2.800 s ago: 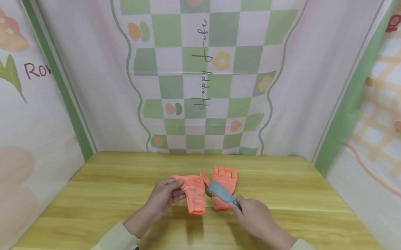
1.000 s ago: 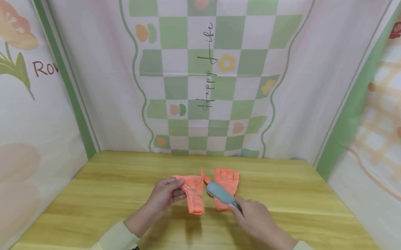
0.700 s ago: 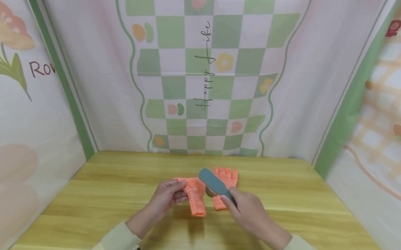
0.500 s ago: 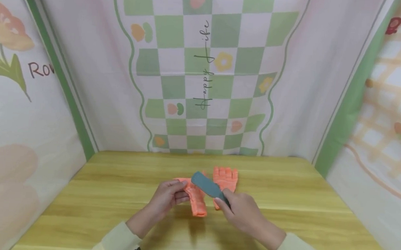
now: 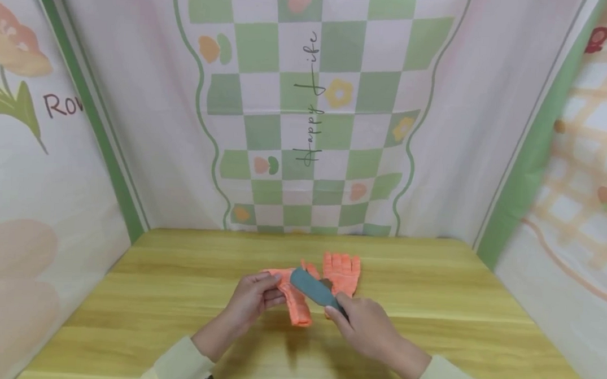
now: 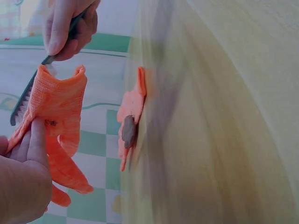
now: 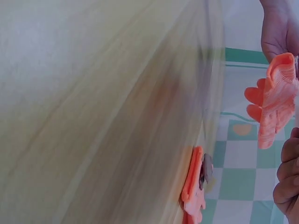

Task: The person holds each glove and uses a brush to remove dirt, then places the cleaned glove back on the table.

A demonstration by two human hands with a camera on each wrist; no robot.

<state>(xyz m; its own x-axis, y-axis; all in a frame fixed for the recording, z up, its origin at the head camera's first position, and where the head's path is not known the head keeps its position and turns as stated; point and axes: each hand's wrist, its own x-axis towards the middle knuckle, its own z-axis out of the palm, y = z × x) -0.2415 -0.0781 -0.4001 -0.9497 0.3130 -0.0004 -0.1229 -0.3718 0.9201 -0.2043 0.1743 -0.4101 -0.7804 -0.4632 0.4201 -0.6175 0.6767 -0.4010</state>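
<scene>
Wooden table [image 5: 177, 291] filling lower head view. Right hand [image 5: 366, 323] closely wrapping brush [image 5: 310, 286] handle, at 4 o'clock of raised glove [image 5: 299, 315]. Left hand [image 5: 251, 301] pinching glove's 9 o'clock edge, thumb over fingers; cuff pointing toward 6 o'clock, above table. Second glove [image 5: 345, 275] lying at 2 o'clock. Brush aiming toward 10 o'clock, now crossing raised glove after sitting off its 3 o'clock edge one second ago; brushing seemingly reaching different patch. Brown lump [image 6: 129, 131] resting on second glove. Dark spot [image 6: 51, 122] showing near left fingertips.
</scene>
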